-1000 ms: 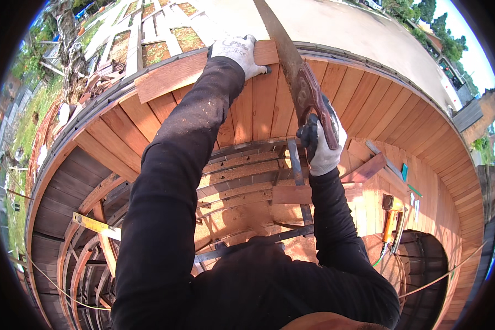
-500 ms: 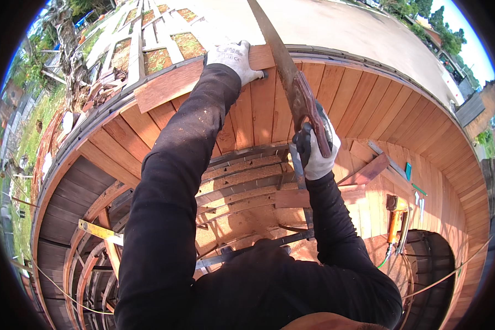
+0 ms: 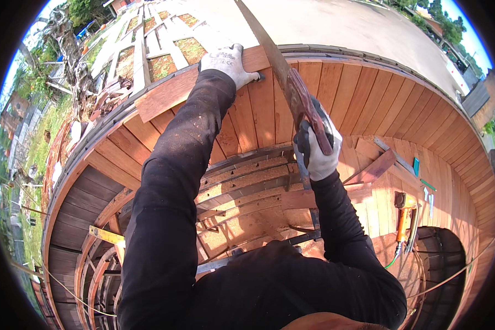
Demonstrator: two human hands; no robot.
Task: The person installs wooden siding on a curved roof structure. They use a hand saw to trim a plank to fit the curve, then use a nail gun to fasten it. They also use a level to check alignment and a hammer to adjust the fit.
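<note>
My left hand (image 3: 225, 63), in a white and grey work glove, grips a loose reddish wooden board (image 3: 168, 96). Its thumb is on the near side, while the other fingers reach the far edge, partly hidden. The board lies along the curved rim, over the upper ends of fitted planks (image 3: 258, 113). My gloved right hand (image 3: 323, 157) is wrapped round the wooden handle of a handsaw (image 3: 275, 52). The saw's long blade points away and slightly left, crossing at the board's right end; whether its teeth touch the wood I cannot tell.
Below the planks run curved ribs (image 3: 247, 184) with sawdust between them. Board offcuts (image 3: 374, 168), an orange power tool (image 3: 404, 220) with a green hose, and small green tools (image 3: 416, 166) lie to the right. A yellow level (image 3: 105, 235) sits at left; pale slats (image 3: 140, 55) lie outside.
The whole view has shifted and turned slightly. Both hands keep their holds on the board and the saw, and the saw has moved very little against the board.
</note>
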